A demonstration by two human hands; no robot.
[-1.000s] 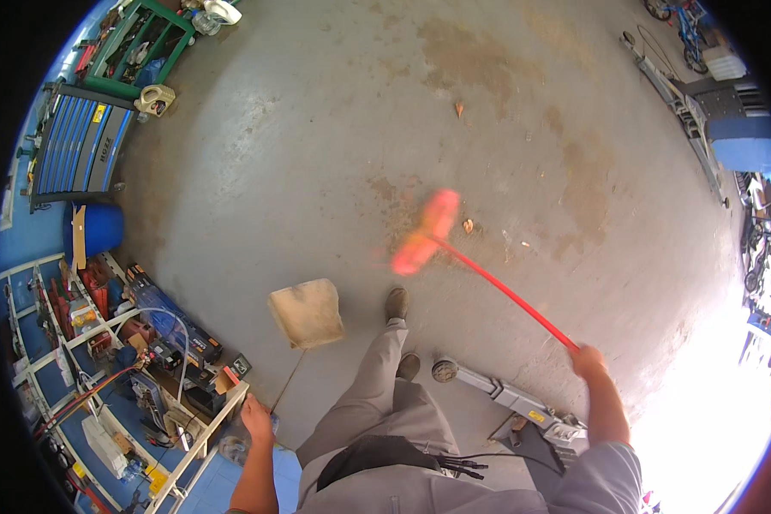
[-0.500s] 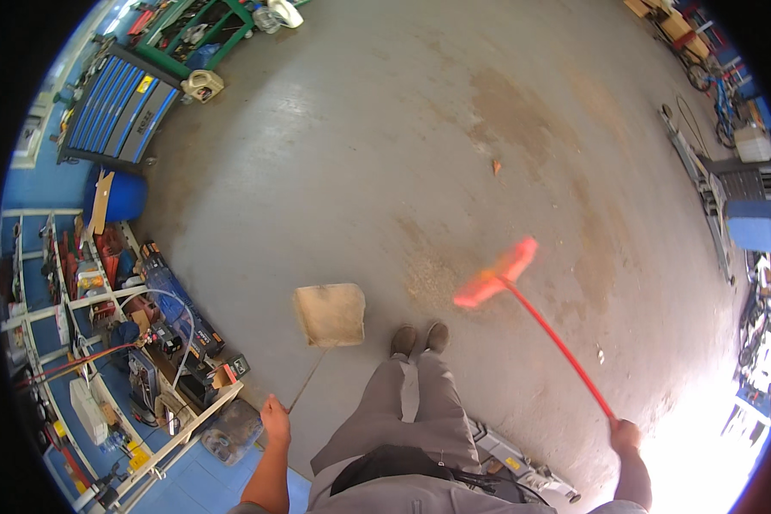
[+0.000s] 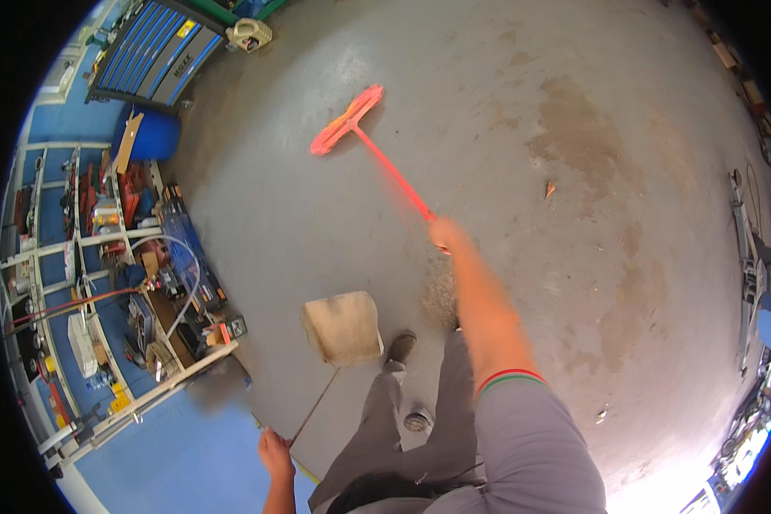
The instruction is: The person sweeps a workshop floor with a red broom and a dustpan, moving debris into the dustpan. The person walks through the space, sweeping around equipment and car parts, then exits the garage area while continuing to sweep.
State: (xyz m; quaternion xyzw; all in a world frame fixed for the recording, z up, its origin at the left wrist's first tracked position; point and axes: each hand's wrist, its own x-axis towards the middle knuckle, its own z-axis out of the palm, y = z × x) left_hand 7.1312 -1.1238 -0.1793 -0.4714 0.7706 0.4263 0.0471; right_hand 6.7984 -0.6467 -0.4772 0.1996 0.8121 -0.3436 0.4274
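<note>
My right hand (image 3: 443,233), stretched far forward, is closed around the red handle of a push broom (image 3: 348,119). Its wide pink-red head is at the upper middle of the view, over the grey floor; whether the bristles touch it I cannot tell. My left hand (image 3: 275,451), low and left of my legs, grips the thin handle of a dustpan (image 3: 344,327). The worn, dusty beige pan lies in front of my left shoe. A patch of sandy dirt (image 3: 439,295) shows on the floor to the right of the pan, partly hidden by my right arm.
Along the left wall stand a shelf rack (image 3: 111,238) full of tools, a blue barrel (image 3: 159,134) and a blue-grey tool chest (image 3: 156,56). A beige jug (image 3: 248,35) is beside the chest. On the floor ahead lie a small orange scrap (image 3: 550,189) and a brown stain (image 3: 574,120).
My right arm has swung from the right side across to the front, carrying the broom up and left. The dustpan has shifted slightly right. My view has turned toward the left and my feet have moved.
</note>
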